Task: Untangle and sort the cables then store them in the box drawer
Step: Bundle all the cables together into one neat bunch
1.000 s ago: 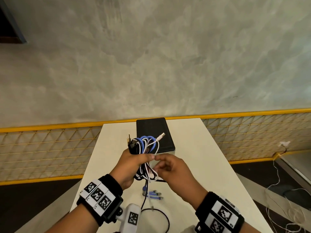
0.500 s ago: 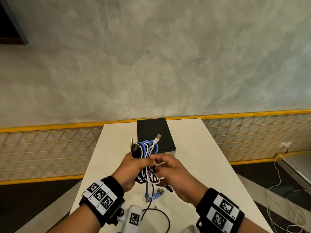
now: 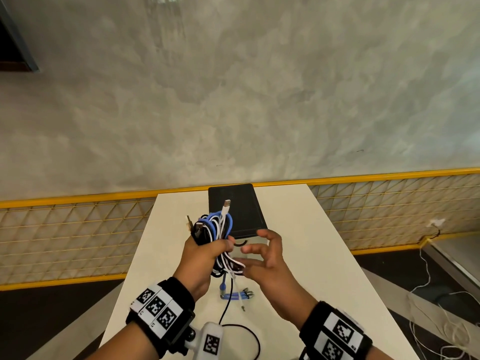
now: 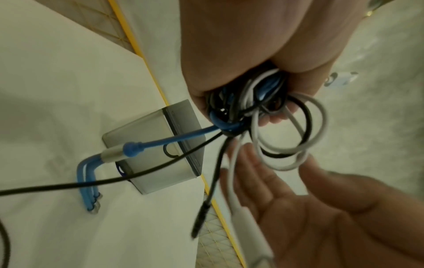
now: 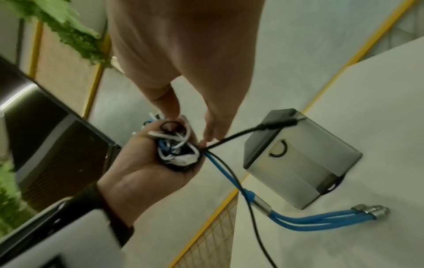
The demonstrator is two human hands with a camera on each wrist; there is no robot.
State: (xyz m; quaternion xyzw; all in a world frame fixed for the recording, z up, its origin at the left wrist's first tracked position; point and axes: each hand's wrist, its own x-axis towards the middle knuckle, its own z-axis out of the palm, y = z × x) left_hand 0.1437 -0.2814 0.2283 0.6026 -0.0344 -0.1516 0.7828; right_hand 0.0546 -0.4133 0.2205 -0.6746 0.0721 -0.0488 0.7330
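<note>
Head view: left hand (image 3: 201, 253) grips a tangled cable bundle (image 3: 217, 227) of smooth blue, white, black cords; right hand (image 3: 265, 258) spread, empty.

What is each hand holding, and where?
The left hand grips the tangled bundle of black, white and blue cables around its middle. The right hand is open, holding nothing.

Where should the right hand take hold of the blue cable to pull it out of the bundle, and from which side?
Probably at the metal sleeve of the blue cable, coming from below the bundle. That end hangs free under the left hand, while the loops above are gripped with the others. The right hand is open beside it.
</note>
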